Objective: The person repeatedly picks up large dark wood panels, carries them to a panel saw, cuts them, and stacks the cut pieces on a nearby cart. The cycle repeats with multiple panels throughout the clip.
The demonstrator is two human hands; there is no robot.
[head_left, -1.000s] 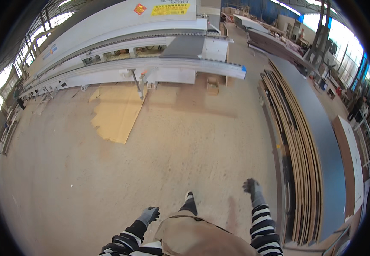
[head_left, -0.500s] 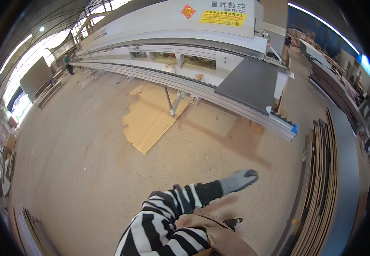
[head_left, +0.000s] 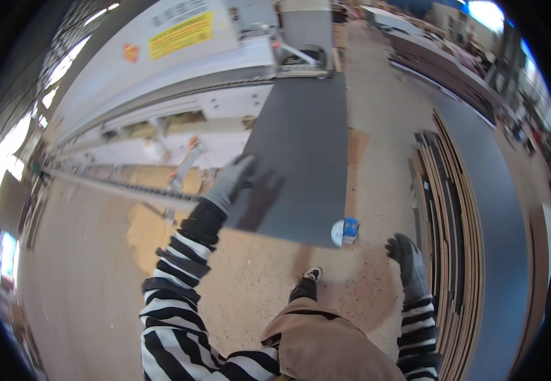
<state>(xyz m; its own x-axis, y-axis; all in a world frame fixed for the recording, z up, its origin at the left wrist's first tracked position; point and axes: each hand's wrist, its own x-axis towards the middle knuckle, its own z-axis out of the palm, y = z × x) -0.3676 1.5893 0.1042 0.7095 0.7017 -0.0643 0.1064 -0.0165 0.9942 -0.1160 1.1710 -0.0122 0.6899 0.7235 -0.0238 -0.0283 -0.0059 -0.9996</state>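
My left hand (head_left: 229, 182), in a grey glove, reaches forward over the left edge of a dark grey panel (head_left: 301, 146). Its fingers are stretched out and hold nothing; a shadow of the hand falls on the panel, and whether they touch is not clear. The panel lies on the end of a long white machine (head_left: 224, 105). At the panel's near right corner sits a blue and white end piece (head_left: 345, 232). Low on the right, my gloved right hand (head_left: 409, 263) hangs in the air with its fingers apart, near a stack of thin boards (head_left: 450, 209).
A wide grey sheet (head_left: 497, 209) lies along the right side, beyond the boards. Farther back on the right is a pile of dark brown panels (head_left: 440, 70). Torn cardboard (head_left: 151, 235) is on the floor left of the panel. My shoe (head_left: 313, 274) shows below.
The view has turned right and come closer to the panel. My left hand has gone from a closed fist low over the floor to stretched fingers over the panel. My right hand has come into view.
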